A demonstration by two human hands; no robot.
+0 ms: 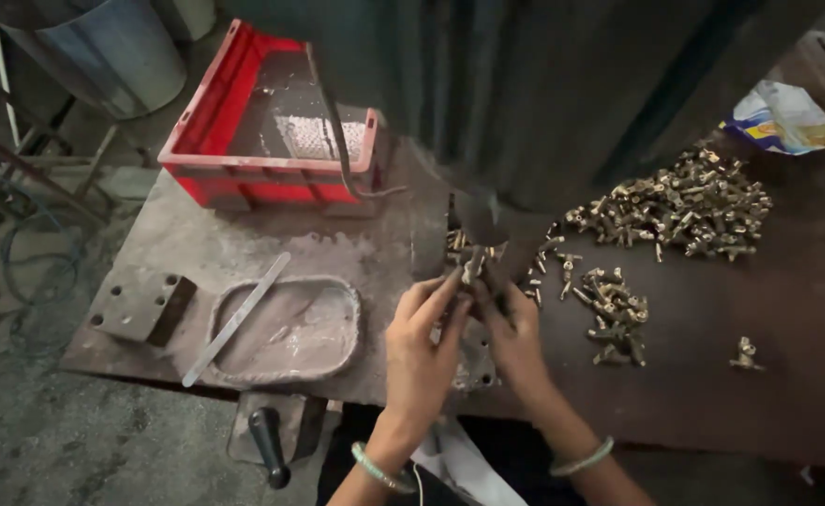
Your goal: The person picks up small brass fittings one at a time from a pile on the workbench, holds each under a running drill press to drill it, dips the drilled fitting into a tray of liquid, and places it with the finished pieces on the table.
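Note:
My left hand [420,347] and my right hand [513,335] meet at the base of a dark machine column [525,103]. Together their fingertips pinch a small brass fitting [473,265] held upright under the machine's tool. A few more brass fittings lie just behind it. A small heap of brass fittings [614,314] sits right beside my right hand. A larger pile of the same parts [679,206] lies farther back to the right. Both wrists wear bangles.
A red plastic crate [262,122] stands at the back left on the steel table [197,244]. A shallow metal tray with a flat strip [286,328] lies left of my hands, with a drilled block [141,305] beyond. A black-knobbed lever [270,448] hangs below. A crumpled bag [787,117] lies far right.

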